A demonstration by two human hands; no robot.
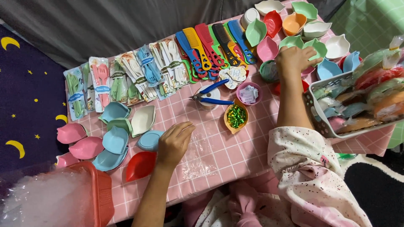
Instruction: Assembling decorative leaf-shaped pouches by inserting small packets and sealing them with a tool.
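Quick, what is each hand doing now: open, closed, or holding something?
Left hand: fingers curled, resting on a clear plastic bag, not gripping it.
Right hand: closed over a green leaf-shaped dish.

Pink checked tablecloth (219, 147), blue-handled pliers (212, 94), green glitter in orange dish (236, 117).

Item count as seen from my position at the surface (235, 147):

- Combs (214, 46): about seven, in blue, yellow, red, green and black.
- Cutlery packs (126, 80): about eight, laid in a row.
- Leaf-shaped dishes, near group (115, 138): about ten, in pink, blue, cream, green and red.
- Leaf-shaped dishes, far group (294, 23): about twelve.
- Pliers (210, 94): one, blue-handled.
- Small round pink bowl (248, 93): one.
- White basket (324, 122): one; its wrapped contents cannot be counted.
- Red basket (101, 193): one.
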